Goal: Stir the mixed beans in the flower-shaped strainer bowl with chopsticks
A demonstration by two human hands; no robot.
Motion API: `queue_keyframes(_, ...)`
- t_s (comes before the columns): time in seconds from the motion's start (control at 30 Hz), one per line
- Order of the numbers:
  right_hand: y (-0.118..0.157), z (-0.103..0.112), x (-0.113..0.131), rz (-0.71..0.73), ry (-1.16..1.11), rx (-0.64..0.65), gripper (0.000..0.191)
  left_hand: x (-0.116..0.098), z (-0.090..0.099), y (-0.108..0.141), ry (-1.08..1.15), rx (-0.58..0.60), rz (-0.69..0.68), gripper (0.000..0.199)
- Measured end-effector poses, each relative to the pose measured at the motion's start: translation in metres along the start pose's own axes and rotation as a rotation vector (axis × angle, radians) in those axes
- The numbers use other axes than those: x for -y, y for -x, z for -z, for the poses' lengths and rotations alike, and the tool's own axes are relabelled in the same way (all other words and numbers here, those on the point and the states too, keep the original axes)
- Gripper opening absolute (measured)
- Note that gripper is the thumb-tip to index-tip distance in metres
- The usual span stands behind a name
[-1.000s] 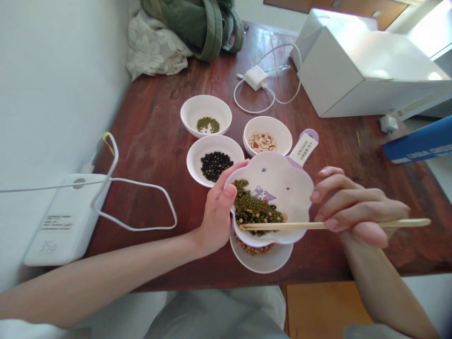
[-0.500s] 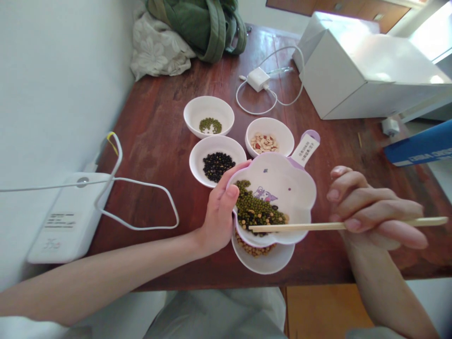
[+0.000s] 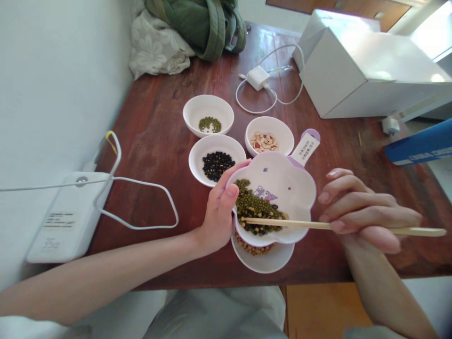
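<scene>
My left hand (image 3: pixel 221 207) grips the left rim of a flower-shaped bowl (image 3: pixel 298 193) with a purple edge and a labelled handle. Green mung beans (image 3: pixel 256 203) mixed with black and yellow beans lie on its lower left side; the bowl looks tilted that way. In my right hand (image 3: pixel 367 207) are wooden chopsticks (image 3: pixel 310 225), nearly level, their tips among the beans at the left. The flower bowl is held over a white bowl of yellow soybeans (image 3: pixel 254 247), hiding part of it.
Beyond stand white bowls with black beans (image 3: pixel 217 165), mung beans (image 3: pixel 210 125) and peanut pieces (image 3: pixel 264 141). A power bank (image 3: pixel 67 221) with a cable lies left. Behind are a charger (image 3: pixel 257 77), a green bag (image 3: pixel 197 28) and a white box (image 3: pixel 353 70); a blue box (image 3: pixel 420 143) is at right.
My right hand has shifted slightly left, and the chopstick tips have moved left and up within the flower bowl. My left hand and the bowl stay almost where they were.
</scene>
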State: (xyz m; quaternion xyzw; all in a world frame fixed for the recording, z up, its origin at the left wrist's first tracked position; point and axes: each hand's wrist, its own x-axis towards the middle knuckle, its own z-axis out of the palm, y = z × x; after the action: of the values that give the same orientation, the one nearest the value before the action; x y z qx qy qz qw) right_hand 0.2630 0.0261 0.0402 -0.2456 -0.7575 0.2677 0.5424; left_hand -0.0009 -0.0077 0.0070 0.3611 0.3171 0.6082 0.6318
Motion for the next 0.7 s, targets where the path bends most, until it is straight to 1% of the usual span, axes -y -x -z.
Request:
queue_keyframes(0.07,-0.003,-0.004,0.003,0.119,0.05,0.043,0.048,-0.001,-0.001,0.0,-0.003,-0.009,0.004,0.052)
queue_keyframes(0.1,-0.004,-0.007,0.004,0.133,0.06,0.04,0.046,-0.002,-0.002,0.0,-0.005,-0.013,0.007,0.052)
queue_keyframes(0.2,-0.005,-0.012,0.009,0.085,0.045,0.0,0.043,-0.003,-0.003,0.0,-0.011,-0.023,0.009,0.052)
queue_keyframes(0.33,-0.002,-0.012,0.008,0.072,0.027,0.013,0.044,0.0,-0.001,0.0,-0.003,-0.011,0.014,0.054)
queue_keyframes(0.47,-0.001,-0.007,0.0,0.107,-0.015,0.04,0.041,0.0,-0.001,0.0,0.0,-0.014,0.005,0.052)
queue_keyframes(0.53,-0.003,-0.006,-0.002,0.129,-0.046,0.06,0.043,-0.001,-0.002,0.0,-0.003,-0.018,0.003,0.051)
queue_keyframes(0.6,-0.006,-0.006,-0.001,0.107,-0.089,0.031,0.048,-0.002,-0.003,0.0,0.001,-0.018,0.01,0.05)
queue_keyframes(0.7,-0.007,-0.008,0.003,0.051,-0.122,-0.104,0.053,-0.003,-0.004,0.0,0.02,-0.027,0.019,0.049)
